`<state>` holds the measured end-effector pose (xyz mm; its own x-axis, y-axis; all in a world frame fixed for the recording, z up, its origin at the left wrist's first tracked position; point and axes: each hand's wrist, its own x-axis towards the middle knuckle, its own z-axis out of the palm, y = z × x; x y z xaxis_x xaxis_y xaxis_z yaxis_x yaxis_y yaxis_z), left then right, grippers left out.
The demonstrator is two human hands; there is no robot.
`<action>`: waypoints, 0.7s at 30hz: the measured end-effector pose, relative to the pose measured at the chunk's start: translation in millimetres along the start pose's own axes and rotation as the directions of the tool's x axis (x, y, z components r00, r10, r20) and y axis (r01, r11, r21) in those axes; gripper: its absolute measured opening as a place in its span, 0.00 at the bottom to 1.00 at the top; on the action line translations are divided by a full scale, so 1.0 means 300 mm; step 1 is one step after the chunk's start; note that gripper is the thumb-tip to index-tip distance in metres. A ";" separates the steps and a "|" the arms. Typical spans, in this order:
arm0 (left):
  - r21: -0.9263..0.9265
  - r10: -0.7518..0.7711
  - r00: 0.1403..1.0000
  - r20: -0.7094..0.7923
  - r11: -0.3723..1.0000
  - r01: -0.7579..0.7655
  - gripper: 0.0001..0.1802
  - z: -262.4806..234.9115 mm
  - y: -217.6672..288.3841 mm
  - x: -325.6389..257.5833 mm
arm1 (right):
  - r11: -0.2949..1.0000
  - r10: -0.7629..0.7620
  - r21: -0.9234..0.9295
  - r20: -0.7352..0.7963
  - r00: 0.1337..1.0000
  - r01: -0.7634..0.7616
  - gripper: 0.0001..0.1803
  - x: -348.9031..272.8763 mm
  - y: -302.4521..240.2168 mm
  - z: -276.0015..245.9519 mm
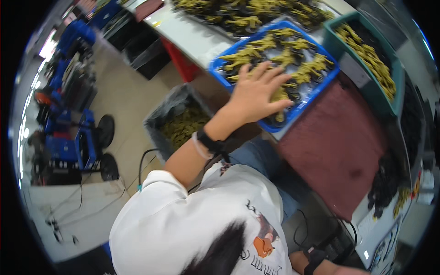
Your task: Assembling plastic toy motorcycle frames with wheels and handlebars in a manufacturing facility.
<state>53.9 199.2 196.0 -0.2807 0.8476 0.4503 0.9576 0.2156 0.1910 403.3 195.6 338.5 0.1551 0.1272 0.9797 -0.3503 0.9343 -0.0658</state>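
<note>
My left hand reaches over the near left part of a blue tray, its fingers spread and nothing gripped in them. Inside that tray lie many small olive-yellow and black pieces, figure-like in outline, with a clear plastic look around them. Whether my fingertips touch the pieces I cannot tell. At the bottom edge of the picture, my right hand shows only in a sliver beyond a dark wristband. Its fingers are cut off by the frame.
A dark red mat covers the table right of the tray. Beyond it stands a green bin with yellow pieces. Black pieces lie at the mat's right edge. A lined bin is on the floor; a blue wheeled cart stands left.
</note>
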 end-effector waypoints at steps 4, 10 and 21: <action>0.011 -0.076 0.994 0.081 0.997 0.075 0.35 -0.084 -0.012 -0.021 | 0.923 0.357 -0.085 -0.173 0.918 -0.375 0.04 -0.101 -0.041 -0.158; -0.013 -0.053 0.967 0.250 0.998 0.059 0.32 -0.084 0.033 0.026 | 0.406 0.657 -0.543 -0.384 0.648 -0.735 0.08 -0.188 -0.099 -0.369; -0.138 0.165 0.970 0.178 0.980 -0.142 0.27 -0.146 0.186 0.032 | 0.057 0.731 -0.884 -0.279 0.622 -0.464 0.08 -0.411 0.014 -0.451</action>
<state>101.9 198.2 249.1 -0.1023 0.9442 0.3131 0.9695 0.0242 0.2438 507.6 228.9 191.8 0.0985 0.8553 0.5087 0.7245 0.2888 -0.6258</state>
